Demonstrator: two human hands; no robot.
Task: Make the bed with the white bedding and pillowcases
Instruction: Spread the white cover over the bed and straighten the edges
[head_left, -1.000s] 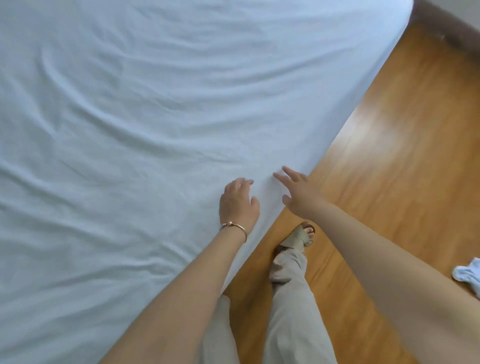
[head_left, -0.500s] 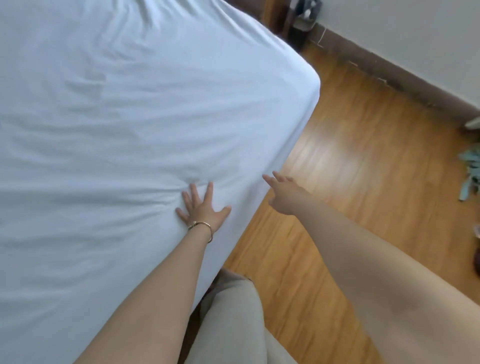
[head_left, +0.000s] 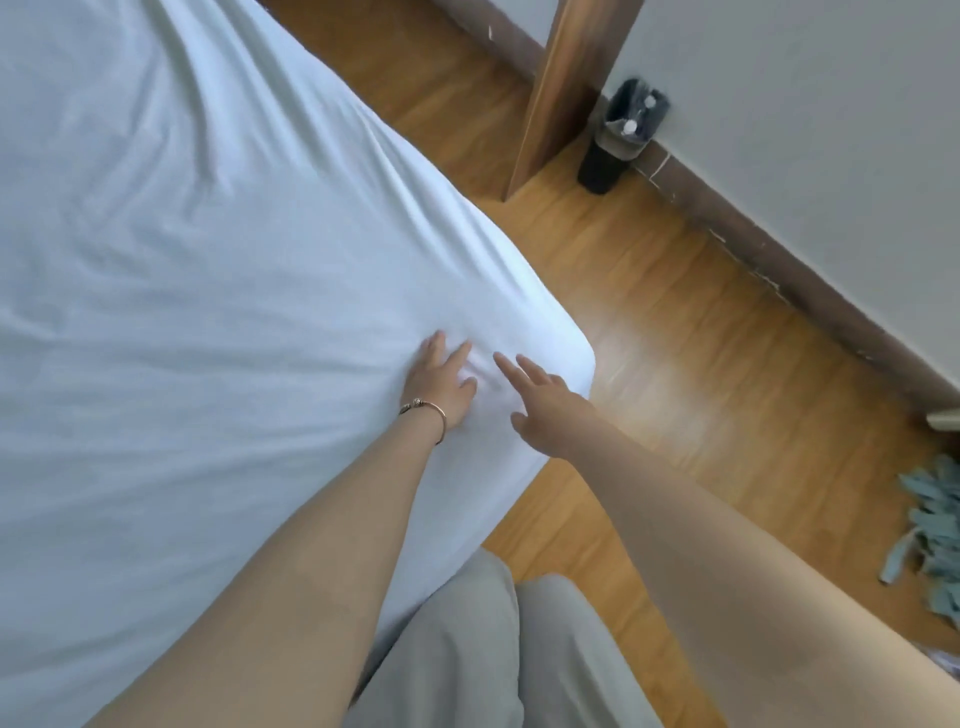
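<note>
1. Soft, even daylight; bright overall, source not in view.
2. Sheet (head_left: 208, 312) near overexposed, with a faint blue cast; folds show only as pale grey shading.
3. Broad glare patch on floor (head_left: 675, 364) beside the bed corner.
4. Wide-angle distortion: wall (head_left: 831, 156) and skirting tilt steeply.
5. Slight softness throughout; forearms at bottom edge blurred.

Both hands slid along the white sheet (head_left: 208, 312) to the bed corner. Left hand (head_left: 441, 382) now flat beside the corner; right hand (head_left: 545, 405), earlier off the edge, now over the sheet, fingers spread.
</note>
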